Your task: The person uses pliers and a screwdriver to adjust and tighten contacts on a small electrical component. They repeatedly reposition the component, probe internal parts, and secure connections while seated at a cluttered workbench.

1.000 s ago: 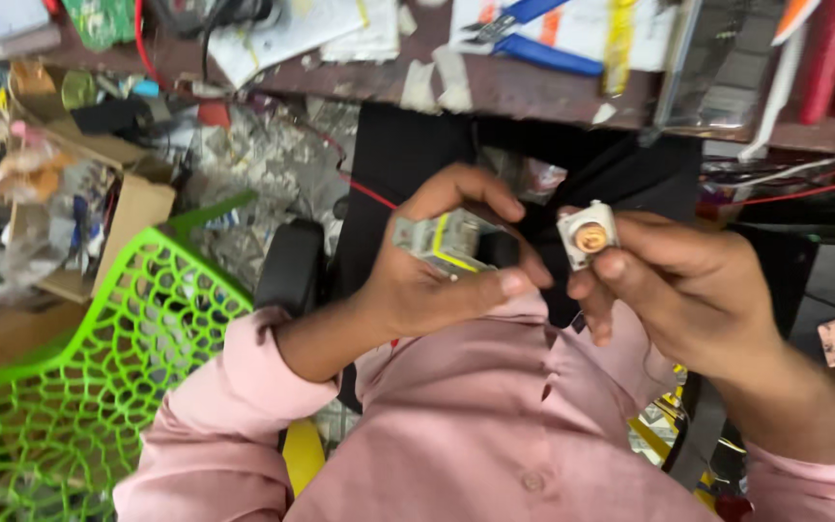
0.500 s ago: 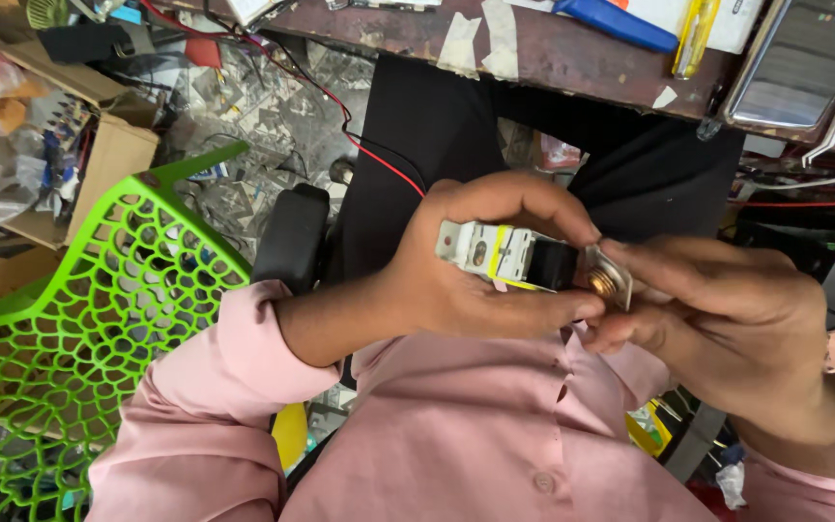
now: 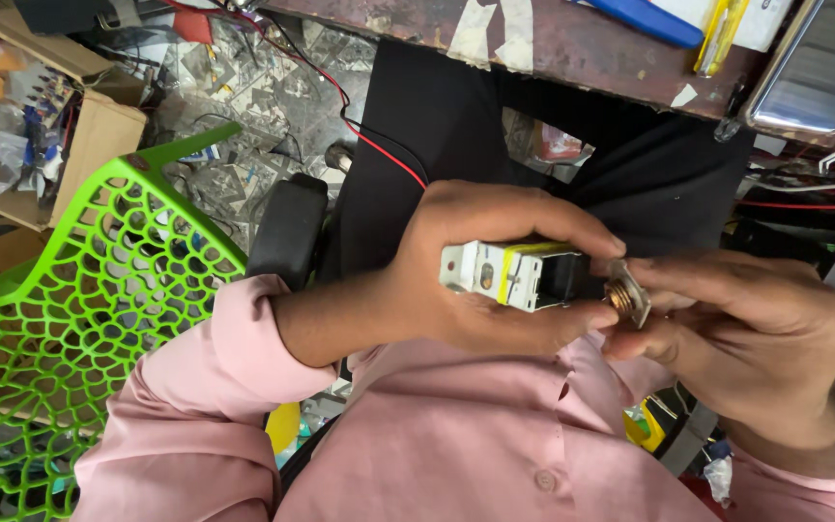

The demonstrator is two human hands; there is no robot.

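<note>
My left hand grips a small white electrical block with a yellow stripe and a black end, held level in front of my chest. My right hand pinches a small metal part with a brass-coloured threaded centre, pressed against the block's black end. Both hands meet above my pink shirt. The underside of the block is hidden by my fingers.
A green lattice plastic chair stands at the left. A worn workbench edge with tape scraps runs along the top, with a blue tool and a metal tray on it. Red and black wires hang below. Cardboard boxes and clutter sit far left.
The hands came together: the metal part, held apart a second ago, now touches the block's end. The view has dropped lower and closer to the hands.
</note>
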